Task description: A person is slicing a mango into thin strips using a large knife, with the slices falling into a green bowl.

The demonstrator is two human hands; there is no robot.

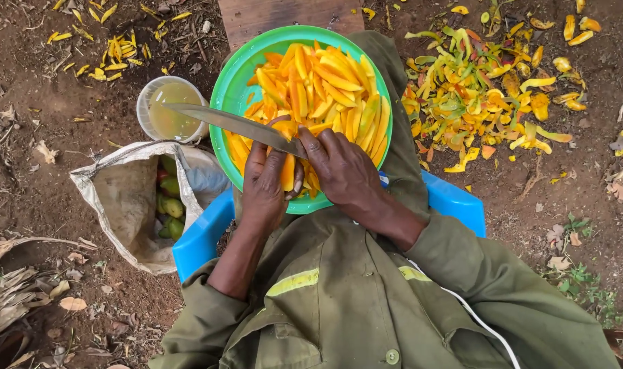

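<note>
A green plastic bowl rests on my lap, piled with several orange-yellow mango slices. My left hand is closed around a piece of peeled mango at the bowl's near rim. My right hand grips a long steel knife; its blade points left across the bowl and lies against the fruit in my left hand.
A white sack with green and red mangoes lies open on the ground at left. Beside it stands a small clear tub of cloudy liquid. Peelings are heaped at right. I sit on a blue plastic seat; a wooden board lies beyond.
</note>
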